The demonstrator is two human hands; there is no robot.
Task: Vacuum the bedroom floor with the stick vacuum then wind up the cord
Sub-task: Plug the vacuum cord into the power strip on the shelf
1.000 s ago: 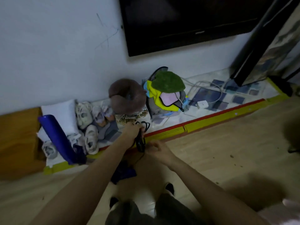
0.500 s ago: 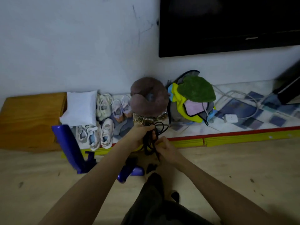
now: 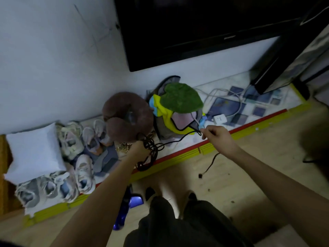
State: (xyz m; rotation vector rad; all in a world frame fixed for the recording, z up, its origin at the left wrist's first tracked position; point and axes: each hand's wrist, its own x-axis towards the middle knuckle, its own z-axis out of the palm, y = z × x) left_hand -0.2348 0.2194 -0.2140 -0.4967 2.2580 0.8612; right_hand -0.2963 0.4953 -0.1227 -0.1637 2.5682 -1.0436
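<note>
your right hand [image 3: 218,138] has moved away to the right from your left hand [image 3: 139,148], pulling a length of the cord [image 3: 175,141] out between them.

Bare forearms, no sleeves showing; dark trousers [image 3: 178,225] at the bottom centre, with black footwear [image 3: 149,193] just above.

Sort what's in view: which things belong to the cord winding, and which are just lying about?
Job:
black cord, coils in left hand, free length pinched by right hand
plug end
blue vacuum

Lying about:
shoes
white pillow
brown neck pillow
power strip
</note>
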